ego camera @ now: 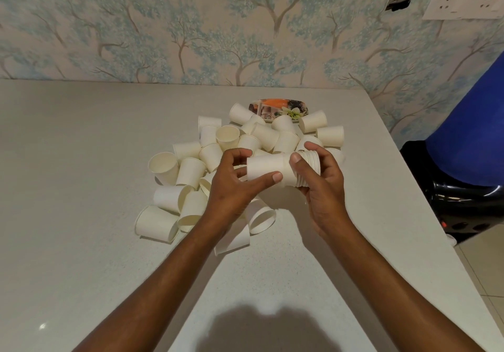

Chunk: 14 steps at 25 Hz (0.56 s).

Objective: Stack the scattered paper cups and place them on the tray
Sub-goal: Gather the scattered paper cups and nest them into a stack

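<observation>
1. While both hands work at mid-frame, the left hand (231,185) pinches the closed end of a sideways cup stack (281,170) and the right hand (323,185) wraps its rims.
2. Stacking looks underway; the next move likely calls for seating another cup squarely.
3. Loose cups (191,177) litter the pale bench (81,160), hiding much of the patterned tray (278,107) above centre.
4. Tree-print wallpaper (163,24) fills the top; a wall socket (463,2) sits upper right.
</observation>
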### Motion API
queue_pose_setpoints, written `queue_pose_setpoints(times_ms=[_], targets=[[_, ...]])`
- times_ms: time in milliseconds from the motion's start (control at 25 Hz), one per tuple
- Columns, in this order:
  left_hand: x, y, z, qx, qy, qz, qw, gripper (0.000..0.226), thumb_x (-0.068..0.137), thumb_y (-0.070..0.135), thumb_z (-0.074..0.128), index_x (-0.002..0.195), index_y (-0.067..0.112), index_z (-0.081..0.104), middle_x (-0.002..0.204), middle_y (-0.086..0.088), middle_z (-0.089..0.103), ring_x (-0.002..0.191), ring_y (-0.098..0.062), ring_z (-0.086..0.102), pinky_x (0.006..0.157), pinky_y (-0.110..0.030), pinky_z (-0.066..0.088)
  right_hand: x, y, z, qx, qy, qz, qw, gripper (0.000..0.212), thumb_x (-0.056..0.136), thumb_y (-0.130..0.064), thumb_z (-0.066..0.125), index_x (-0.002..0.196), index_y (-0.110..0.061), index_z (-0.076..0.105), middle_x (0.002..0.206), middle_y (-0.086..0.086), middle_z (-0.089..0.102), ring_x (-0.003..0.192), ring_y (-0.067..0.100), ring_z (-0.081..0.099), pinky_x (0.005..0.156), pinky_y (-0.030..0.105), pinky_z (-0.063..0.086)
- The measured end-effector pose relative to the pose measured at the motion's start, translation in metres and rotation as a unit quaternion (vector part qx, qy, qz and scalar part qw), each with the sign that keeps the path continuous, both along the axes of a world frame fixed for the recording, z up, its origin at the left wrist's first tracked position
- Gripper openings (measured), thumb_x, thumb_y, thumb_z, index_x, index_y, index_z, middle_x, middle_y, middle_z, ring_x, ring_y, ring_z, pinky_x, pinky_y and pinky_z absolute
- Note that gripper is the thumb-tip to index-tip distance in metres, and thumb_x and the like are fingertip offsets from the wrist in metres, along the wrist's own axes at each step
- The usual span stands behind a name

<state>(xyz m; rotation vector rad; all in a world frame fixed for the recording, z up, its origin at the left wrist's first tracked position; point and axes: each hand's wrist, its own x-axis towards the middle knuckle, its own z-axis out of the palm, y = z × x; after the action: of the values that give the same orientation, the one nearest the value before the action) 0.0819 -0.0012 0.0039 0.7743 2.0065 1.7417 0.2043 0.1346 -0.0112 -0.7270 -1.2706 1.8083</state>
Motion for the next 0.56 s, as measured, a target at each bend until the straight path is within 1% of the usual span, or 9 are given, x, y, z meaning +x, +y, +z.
queue_pose_setpoints(times_ms=[120, 240, 320, 440, 520, 560], targets=[[-0.007, -0.005, 0.002, -0.003, 0.004, -0.012, 1.000, 0.065, 0.069, 0.046, 0.098, 0.122, 0.039, 0.063, 0.117, 0.019, 0.068, 0.107, -0.007, 0.070, 0.087, -0.032, 0.065, -0.014, -0.007, 0.003, 0.013, -0.001, 0.023, 1.000, 0.048, 0.091, -0.030, 0.086, 0.135, -0.030, 0.068, 0.126, -0.005, 0.074, 0.121, 0.023, 0.072, 0.097, 0.052, 0.064], [-0.018, -0.012, 0.006, -0.020, 0.035, -0.031, 0.999, 0.064, 0.072, 0.045, 0.097, 0.128, 0.039, 0.067, 0.122, 0.017, 0.070, 0.111, -0.008, 0.069, 0.090, -0.034, 0.065, -0.027, -0.012, 0.007, 0.030, -0.014, 0.056, 0.998, 0.046, 0.092, -0.033, 0.085, 0.134, -0.032, 0.069, 0.128, -0.002, 0.073, 0.122, 0.023, 0.071, 0.098, 0.051, 0.064], [-0.026, -0.019, 0.008, -0.030, 0.065, -0.050, 0.996, 0.067, 0.071, 0.049, 0.096, 0.131, 0.041, 0.068, 0.123, 0.021, 0.071, 0.113, -0.003, 0.067, 0.090, -0.027, 0.064, -0.036, -0.017, 0.012, 0.048, -0.026, 0.091, 0.994, 0.045, 0.092, -0.036, 0.083, 0.135, -0.032, 0.070, 0.131, -0.002, 0.072, 0.122, 0.020, 0.070, 0.096, 0.046, 0.065], [-0.037, -0.034, 0.016, -0.046, 0.106, -0.068, 0.991, 0.072, 0.068, 0.060, 0.094, 0.133, 0.055, 0.064, 0.122, 0.037, 0.068, 0.111, 0.011, 0.064, 0.081, -0.009, 0.056, -0.049, -0.025, 0.021, 0.081, -0.041, 0.160, 0.983, 0.048, 0.094, -0.039, 0.079, 0.140, -0.030, 0.068, 0.135, -0.005, 0.072, 0.124, 0.013, 0.069, 0.093, 0.030, 0.062], [-0.042, -0.041, 0.020, -0.065, 0.138, -0.080, 0.985, 0.077, 0.068, 0.070, 0.089, 0.137, 0.063, 0.056, 0.125, 0.043, 0.064, 0.114, 0.015, 0.062, 0.079, -0.004, 0.052, -0.057, -0.029, 0.025, 0.107, -0.054, 0.225, 0.967, 0.054, 0.094, -0.045, 0.075, 0.146, -0.031, 0.065, 0.141, -0.008, 0.070, 0.129, 0.011, 0.067, 0.097, 0.027, 0.060], [-0.043, -0.043, 0.020, -0.073, 0.152, -0.080, 0.982, 0.081, 0.069, 0.074, 0.086, 0.142, 0.063, 0.052, 0.127, 0.043, 0.062, 0.115, 0.014, 0.061, 0.080, -0.003, 0.052, -0.060, -0.031, 0.027, 0.120, -0.061, 0.252, 0.958, 0.061, 0.092, -0.050, 0.074, 0.149, -0.031, 0.063, 0.144, -0.009, 0.069, 0.131, 0.009, 0.066, 0.101, 0.027, 0.059]])
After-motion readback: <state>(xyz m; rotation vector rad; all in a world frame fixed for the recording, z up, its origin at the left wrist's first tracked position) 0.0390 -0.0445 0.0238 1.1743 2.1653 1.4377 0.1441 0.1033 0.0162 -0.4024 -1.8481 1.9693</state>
